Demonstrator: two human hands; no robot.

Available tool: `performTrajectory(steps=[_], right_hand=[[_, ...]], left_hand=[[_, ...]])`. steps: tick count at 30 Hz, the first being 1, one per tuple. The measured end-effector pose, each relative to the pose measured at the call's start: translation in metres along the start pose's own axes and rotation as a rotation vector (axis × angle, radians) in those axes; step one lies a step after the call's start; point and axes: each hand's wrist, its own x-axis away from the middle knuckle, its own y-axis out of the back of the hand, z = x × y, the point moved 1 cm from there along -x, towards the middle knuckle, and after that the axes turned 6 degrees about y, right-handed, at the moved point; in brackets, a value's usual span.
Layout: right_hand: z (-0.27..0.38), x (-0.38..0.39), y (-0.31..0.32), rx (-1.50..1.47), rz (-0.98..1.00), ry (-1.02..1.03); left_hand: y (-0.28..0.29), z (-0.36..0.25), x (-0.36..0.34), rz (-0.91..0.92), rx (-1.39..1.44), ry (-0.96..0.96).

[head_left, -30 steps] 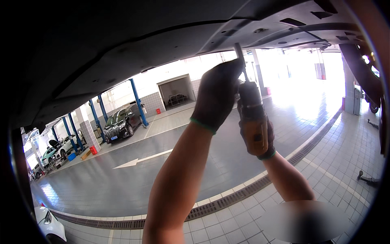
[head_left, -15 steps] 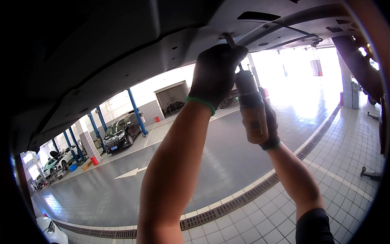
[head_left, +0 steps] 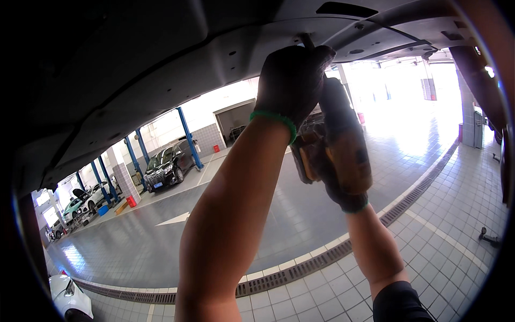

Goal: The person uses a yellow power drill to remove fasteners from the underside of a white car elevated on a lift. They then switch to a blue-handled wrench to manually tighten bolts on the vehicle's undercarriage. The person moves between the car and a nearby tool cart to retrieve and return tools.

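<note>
Overhead is a car's dark underside panel [head_left: 161, 72] with holes and seams. My left hand [head_left: 289, 83], in a dark glove with a green cuff, is closed around a metal shaft [head_left: 307, 40] that reaches up to the panel at a recessed spot; its tip is hard to make out. Below it, my right hand [head_left: 335, 182], also gloved, grips a yellow and dark cordless power tool [head_left: 351, 153], held upright with its nose upward, slightly tilted. My left hand partly hides where the shaft meets the tool.
A tiled workshop floor [head_left: 332, 290] has a drain grate [head_left: 300, 273]. At left stand blue lift posts [head_left: 188, 134], a black van [head_left: 166, 166] and white cars [head_left: 70, 295]. A dark lift arm or post [head_left: 483, 96] and a tiled pillar [head_left: 466, 115] are at right.
My left hand has moved up toward the panel with the shaft. The power tool has turned, so more of its handle and base now shows left of its body.
</note>
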Motion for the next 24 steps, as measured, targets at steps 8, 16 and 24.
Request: performTrajectory(steps=[8, 16, 24], right_hand=[[-0.005, -0.012, -0.018, 0.059, 0.011, -0.009], [-0.004, -0.012, -0.018, 0.153, -0.033, 0.072], [-0.028, -0.013, -0.012, 0.120, 0.045, -0.041]], left_hand=[[0.008, -0.020, -0.012, 0.129, 0.386, 0.576], [-0.007, -0.012, -0.011, 0.021, 0.559, 0.592], [-0.016, 0.001, -0.008, -0.309, -0.119, -0.093]])
